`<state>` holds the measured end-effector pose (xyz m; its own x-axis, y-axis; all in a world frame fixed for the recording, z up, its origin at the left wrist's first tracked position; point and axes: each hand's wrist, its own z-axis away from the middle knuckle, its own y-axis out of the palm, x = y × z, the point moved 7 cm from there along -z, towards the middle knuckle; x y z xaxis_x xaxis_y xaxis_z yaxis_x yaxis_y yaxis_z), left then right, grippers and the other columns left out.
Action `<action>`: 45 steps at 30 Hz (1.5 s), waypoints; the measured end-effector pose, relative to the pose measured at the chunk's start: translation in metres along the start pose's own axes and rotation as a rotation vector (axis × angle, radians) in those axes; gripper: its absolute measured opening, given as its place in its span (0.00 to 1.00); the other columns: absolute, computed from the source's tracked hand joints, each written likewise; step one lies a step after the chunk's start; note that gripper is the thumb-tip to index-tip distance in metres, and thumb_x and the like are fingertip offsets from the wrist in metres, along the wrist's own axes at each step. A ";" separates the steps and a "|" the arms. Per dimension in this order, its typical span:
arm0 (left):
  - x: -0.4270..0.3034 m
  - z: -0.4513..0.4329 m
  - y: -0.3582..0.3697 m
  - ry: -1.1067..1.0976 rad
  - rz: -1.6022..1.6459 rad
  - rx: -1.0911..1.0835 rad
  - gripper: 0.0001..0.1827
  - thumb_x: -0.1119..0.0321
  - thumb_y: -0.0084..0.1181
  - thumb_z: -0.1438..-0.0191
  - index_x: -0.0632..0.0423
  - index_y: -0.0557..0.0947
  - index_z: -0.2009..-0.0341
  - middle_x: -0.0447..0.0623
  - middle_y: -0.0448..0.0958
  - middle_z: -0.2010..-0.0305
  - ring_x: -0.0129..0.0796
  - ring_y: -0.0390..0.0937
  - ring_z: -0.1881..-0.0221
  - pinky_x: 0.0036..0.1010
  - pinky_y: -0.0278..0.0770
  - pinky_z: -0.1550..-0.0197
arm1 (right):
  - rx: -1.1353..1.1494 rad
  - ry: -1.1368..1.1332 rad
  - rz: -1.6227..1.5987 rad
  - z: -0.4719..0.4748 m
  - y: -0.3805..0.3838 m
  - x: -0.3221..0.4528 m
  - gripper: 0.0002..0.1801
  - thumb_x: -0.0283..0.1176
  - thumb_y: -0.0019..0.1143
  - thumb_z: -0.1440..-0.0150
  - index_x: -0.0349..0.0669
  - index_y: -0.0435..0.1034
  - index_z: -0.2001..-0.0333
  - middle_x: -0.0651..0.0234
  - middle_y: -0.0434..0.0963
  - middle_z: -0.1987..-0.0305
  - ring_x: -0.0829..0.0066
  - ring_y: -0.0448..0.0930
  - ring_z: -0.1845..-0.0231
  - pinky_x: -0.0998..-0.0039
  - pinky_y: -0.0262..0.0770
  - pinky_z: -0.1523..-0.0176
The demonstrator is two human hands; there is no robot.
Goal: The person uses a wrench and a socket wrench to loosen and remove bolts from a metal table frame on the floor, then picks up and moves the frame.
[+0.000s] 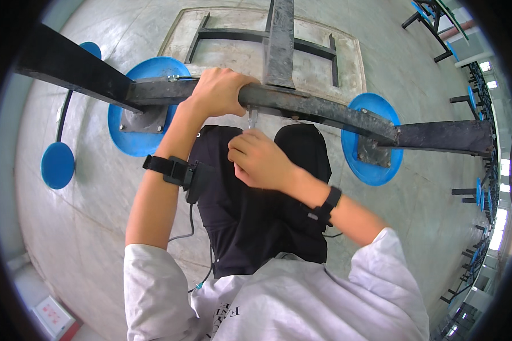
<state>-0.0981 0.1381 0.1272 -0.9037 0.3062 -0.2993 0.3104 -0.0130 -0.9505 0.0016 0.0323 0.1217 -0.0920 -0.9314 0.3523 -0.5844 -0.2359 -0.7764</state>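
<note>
My left hand (222, 91) is wrapped over a black square metal beam (320, 106), its thumb on the near side. Just below the beam, my right hand (262, 160) is closed, its fingers around the lower end of a clear, slim object (252, 117), perhaps a screwdriver's handle or shaft, that points up at the beam's near face. A shiny metal tool, seemingly a wrench (181, 78), lies on the beam left of my left hand. Blue round seats (117, 138) with bolted metal plates (143, 121) are fixed under the beam's left part; another blue seat (373, 172) is at its right.
A thick black metal leg (81, 74) rises at the left and another bar (443, 137) extends at the right. Beyond the beam lies a pale board (350, 64) under a black metal frame (234, 35). A cable (191, 221) hangs by my left arm.
</note>
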 end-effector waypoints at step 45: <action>-0.003 -0.003 0.000 -0.045 -0.034 -0.030 0.31 0.65 0.63 0.77 0.41 0.85 0.58 0.50 0.79 0.75 0.46 0.77 0.70 0.35 0.73 0.68 | -0.240 1.116 -0.811 0.060 0.061 -0.056 0.11 0.33 0.56 0.43 0.36 0.66 0.67 0.74 0.68 0.75 0.83 0.66 0.72 0.78 0.65 0.65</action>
<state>-0.0941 0.1402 0.1284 -0.9258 0.2633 -0.2713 0.2877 0.0251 -0.9574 0.0193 0.0531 0.0237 -0.1851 0.1761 0.9668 -0.8945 -0.4375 -0.0916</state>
